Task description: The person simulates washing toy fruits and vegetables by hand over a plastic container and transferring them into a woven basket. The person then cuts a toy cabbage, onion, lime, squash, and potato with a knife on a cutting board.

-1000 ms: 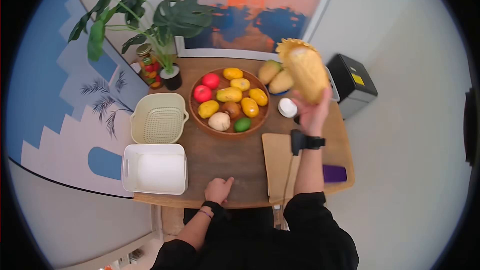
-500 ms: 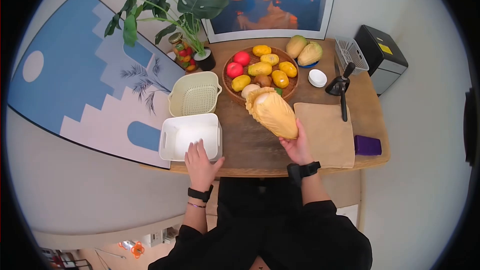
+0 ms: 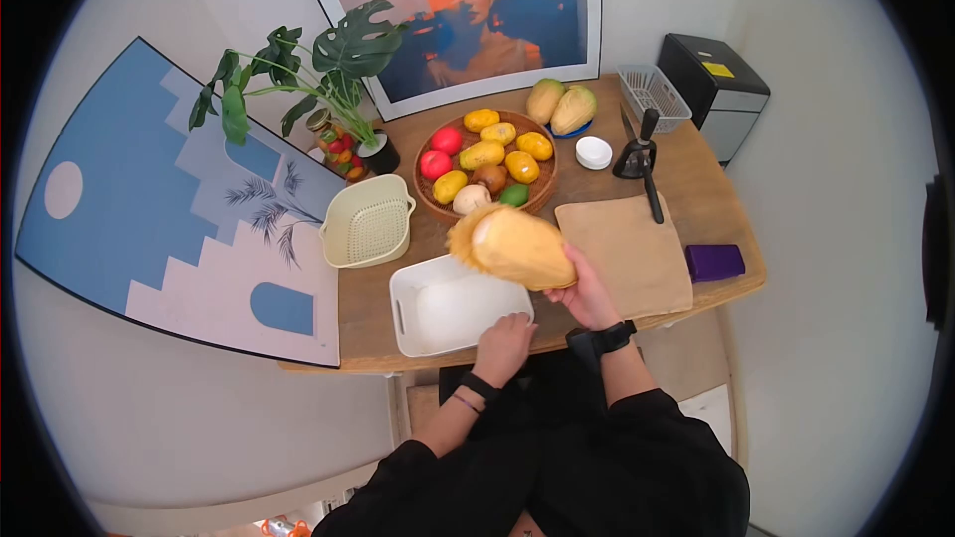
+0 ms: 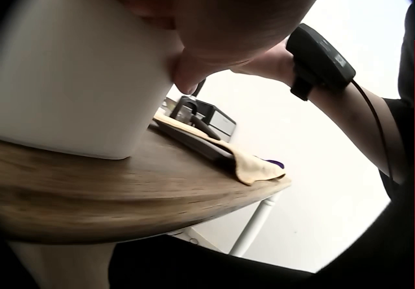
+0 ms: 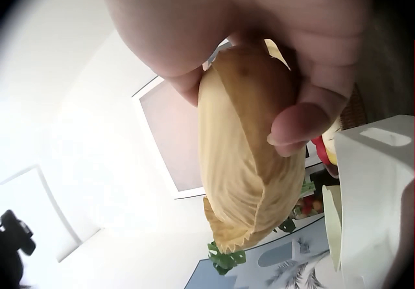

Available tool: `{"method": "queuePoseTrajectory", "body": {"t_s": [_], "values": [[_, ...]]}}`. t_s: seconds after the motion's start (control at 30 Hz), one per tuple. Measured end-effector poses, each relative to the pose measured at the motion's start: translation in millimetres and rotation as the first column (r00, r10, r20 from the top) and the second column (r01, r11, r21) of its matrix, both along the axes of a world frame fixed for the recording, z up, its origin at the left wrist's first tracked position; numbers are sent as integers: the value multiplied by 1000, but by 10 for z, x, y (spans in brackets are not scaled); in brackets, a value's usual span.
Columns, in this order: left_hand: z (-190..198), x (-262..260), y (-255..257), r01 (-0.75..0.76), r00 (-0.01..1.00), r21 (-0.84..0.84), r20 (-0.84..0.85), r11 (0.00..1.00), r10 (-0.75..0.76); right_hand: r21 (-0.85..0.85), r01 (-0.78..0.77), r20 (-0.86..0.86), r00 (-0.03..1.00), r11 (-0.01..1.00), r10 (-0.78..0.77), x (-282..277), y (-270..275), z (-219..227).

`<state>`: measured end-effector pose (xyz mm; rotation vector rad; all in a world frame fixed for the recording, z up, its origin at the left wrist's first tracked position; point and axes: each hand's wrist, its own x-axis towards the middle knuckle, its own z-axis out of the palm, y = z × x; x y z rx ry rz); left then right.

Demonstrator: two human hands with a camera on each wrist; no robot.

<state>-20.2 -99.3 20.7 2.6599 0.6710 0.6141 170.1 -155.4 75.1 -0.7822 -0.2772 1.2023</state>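
Note:
My right hand [image 3: 589, 296] holds what looks like a yellow napa cabbage [image 3: 522, 251], its frilled end pointing left. The right wrist view shows fingers and thumb round the narrower end of this cabbage [image 5: 249, 153]. It hangs above the back right part of a white plastic bin [image 3: 438, 313]. At the bin's near right corner, my left hand [image 3: 504, 346] grips the rim. In the left wrist view, its fingers bend over the top of the white bin [image 4: 71, 75], and the bin's base sits at the table edge.
Behind the bin stand a pale green colander [image 3: 366, 224] and a round wicker basket [image 3: 545, 201] of fruit. To the right are a tan cloth [image 3: 627, 259], a black knife holder [image 3: 637, 159], white bowls [image 3: 594, 152] and a purple block [image 3: 714, 263]. A potted plant [image 3: 378, 151] stands back left.
The cabbage came down from the back right toward the table's front and now lies over the bin. My left hand reached the bin, which has shifted right along the front edge.

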Motion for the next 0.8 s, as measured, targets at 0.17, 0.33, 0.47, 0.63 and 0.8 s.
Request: {"method": "queuePoseTrajectory", "body": {"t_s": [0.17, 0.33, 0.47, 0.63, 0.8], "values": [[14, 304, -85, 70, 995, -182, 84, 981, -55, -170, -102, 344, 926, 980, 156, -172, 138, 212], [352, -183, 338, 92, 996, -558, 61, 825, -70, -282, 41, 658, 736, 959, 162, -363, 336, -148], [119, -669, 703, 17, 856, -968, 144, 251, 496, -227, 237, 881, 464, 945, 95, -504, 447, -273], [421, -546, 716, 284, 687, -956, 151, -72, 711, -324, 145, 622, 778, 935, 94, -716, 459, -243], [-62, -313, 736, 165, 671, -952, 300, 258, 678, -503, -4, 825, 295, 864, 482, -668, 439, -423]]}}
